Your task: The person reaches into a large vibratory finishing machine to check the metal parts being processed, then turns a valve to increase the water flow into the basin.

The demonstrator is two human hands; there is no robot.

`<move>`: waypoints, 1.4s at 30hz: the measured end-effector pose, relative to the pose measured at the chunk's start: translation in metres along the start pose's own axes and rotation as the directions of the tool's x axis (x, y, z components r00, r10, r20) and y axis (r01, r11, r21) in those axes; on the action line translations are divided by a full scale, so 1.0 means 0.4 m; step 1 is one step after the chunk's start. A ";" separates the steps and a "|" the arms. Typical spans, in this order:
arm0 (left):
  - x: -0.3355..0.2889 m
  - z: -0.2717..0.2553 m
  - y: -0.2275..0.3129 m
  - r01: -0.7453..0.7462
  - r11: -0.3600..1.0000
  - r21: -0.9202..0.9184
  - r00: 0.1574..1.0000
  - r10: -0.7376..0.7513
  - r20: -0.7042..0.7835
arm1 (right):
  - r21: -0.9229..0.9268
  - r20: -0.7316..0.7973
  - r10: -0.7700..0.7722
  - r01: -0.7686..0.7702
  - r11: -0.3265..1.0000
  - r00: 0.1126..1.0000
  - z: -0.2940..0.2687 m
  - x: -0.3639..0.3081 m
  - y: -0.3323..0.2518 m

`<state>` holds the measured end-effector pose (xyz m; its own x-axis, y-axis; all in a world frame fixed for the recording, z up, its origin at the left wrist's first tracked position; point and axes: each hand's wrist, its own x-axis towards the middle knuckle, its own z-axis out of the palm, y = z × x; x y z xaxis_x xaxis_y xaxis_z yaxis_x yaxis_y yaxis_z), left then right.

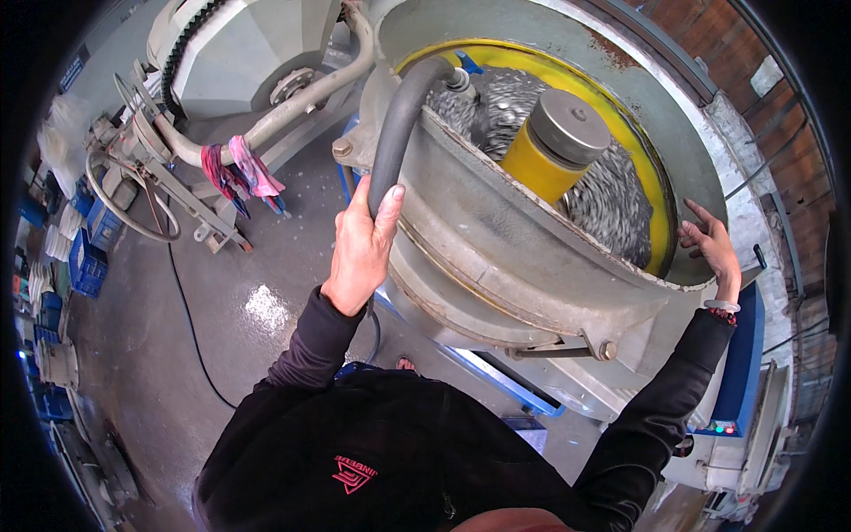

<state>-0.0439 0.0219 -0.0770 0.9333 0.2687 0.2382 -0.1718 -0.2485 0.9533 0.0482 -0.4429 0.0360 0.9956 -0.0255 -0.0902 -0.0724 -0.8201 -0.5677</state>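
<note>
One grey hose (401,124), inside left grip (360,244), nozzle (458,81) apparently over yellow bowl (658,195)

A red emblem (355,479) marks the black long-sleeved jacket (275,452).

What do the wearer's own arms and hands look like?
Both hands are ungloved, left hand and right hand. Long dark sleeves, near-black, run to the wrists: left sleeve, right sleeve, the right with a slight sheen. The right wrist wears a pale bangle and a reddish bracelet; none shows on the left.
</note>
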 end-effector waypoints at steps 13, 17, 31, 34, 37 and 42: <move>-0.004 0.021 0.007 0.017 0.969 -0.246 1.000 -0.019 -0.002 | -0.032 -0.027 0.026 -0.027 0.999 0.999 0.000 -0.004 -0.004; -0.006 0.021 0.012 0.005 0.973 -0.230 1.000 -0.009 -0.017 | -0.011 -0.036 0.023 -0.024 1.000 0.999 0.002 0.000 0.008; -0.007 0.018 0.006 0.036 0.976 -0.213 0.999 -0.041 -0.016 | -0.019 -0.051 0.012 -0.013 1.000 0.999 0.006 -0.009 -0.012; -0.005 0.020 0.007 0.036 0.983 -0.180 0.999 -0.041 -0.022 | -0.018 -0.057 0.011 -0.012 1.000 0.998 0.006 -0.012 -0.011; -0.005 0.022 0.012 0.059 0.971 -0.233 0.998 -0.060 0.003 | -0.032 -0.063 0.015 -0.017 0.999 0.998 -0.004 -0.019 -0.005; -0.008 0.015 0.015 0.062 0.983 -0.174 0.998 -0.065 -0.015 | -0.017 -0.063 -0.009 0.008 1.000 0.998 0.008 -0.011 -0.009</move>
<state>-0.0461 0.0140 -0.0733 0.9377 0.2982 0.1780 -0.1660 -0.0656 0.9840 0.0441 -0.4379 0.0359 0.9980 -0.0546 -0.0333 -0.0639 -0.8300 -0.5541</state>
